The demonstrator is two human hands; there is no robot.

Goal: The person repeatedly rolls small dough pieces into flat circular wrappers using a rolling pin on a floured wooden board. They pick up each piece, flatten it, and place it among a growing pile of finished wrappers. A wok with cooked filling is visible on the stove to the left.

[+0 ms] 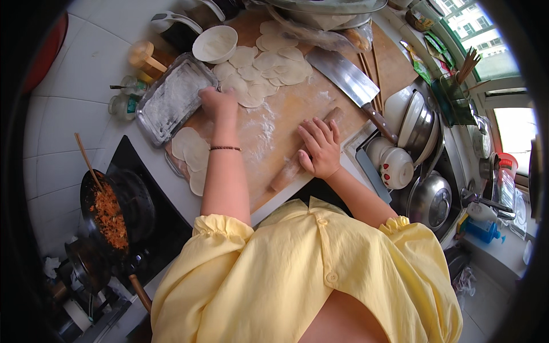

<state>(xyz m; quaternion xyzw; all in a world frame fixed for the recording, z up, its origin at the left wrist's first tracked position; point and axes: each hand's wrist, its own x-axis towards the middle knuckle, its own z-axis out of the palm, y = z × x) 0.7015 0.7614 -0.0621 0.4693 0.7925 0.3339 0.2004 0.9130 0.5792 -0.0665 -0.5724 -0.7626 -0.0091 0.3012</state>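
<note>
My left hand (218, 100), its fingers curled, is at the right rim of a floured metal tray (171, 96); whether it grips the rim or holds something is hidden. My right hand (319, 148) lies with fingers spread on a wooden rolling pin (285, 173), which slants across the front of a floured wooden board (279, 115). Many thin round dough wrappers (257, 70) overlap at the back of the board, and several more (191, 154) lie at its left edge. A white bowl of flour (215, 43) stands behind the tray.
A cleaver (343, 77) lies at the board's right, beside wooden chopsticks (377, 81). Bowls (396, 167) and metal pans crowd the sink at right. A wok of orange shredded food (109, 214) sits left on the black hob (158, 214). Jars (124, 107) stand left of the tray.
</note>
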